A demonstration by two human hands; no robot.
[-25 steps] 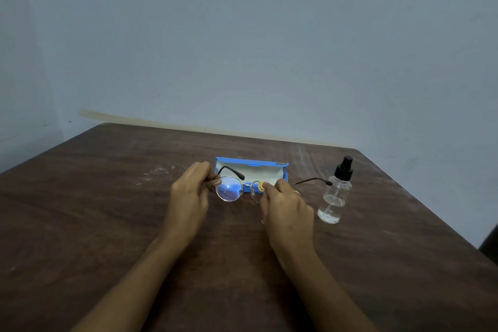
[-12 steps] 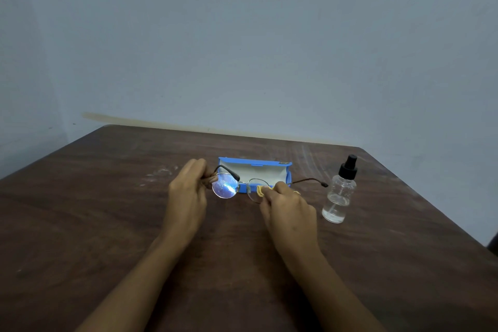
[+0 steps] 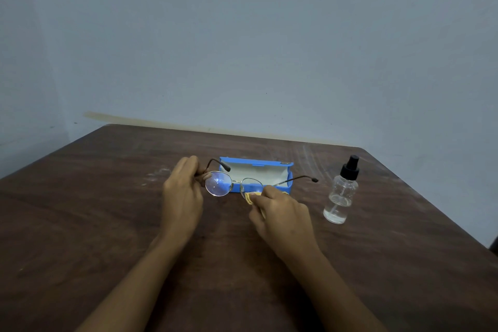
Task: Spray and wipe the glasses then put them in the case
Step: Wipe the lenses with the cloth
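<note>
I had my left hand (image 3: 183, 197) curled at the left hinge of the thin, round-lensed metal glasses (image 3: 218, 183), fingers pinching the frame there. I judged this steadied it so the other side could take pressure without twisting. My right hand (image 3: 280, 213) was closed on a small folded yellow cloth (image 3: 249, 197), pressing it to the lower edge of the right lens, which read to me as the wiping step. The glasses sat low over the middle of the dark brown wooden table (image 3: 107, 210), temples unfolded and pointing toward 12 o'clock. The left lens carried a bluish-white sheen, from spray or reflected light I could not tell; the right lens looked clearer, partly hidden by the cloth. The open blue hard case with cream lining (image 3: 256, 162) lay just beyond the glasses at 12 o'clock, lid up, presumably ready to receive them. The clear spray bottle with a black nozzle (image 3: 341, 194) stood upright at 3 o'clock of my right hand, apart from it, a little liquid at its bottom.
</note>
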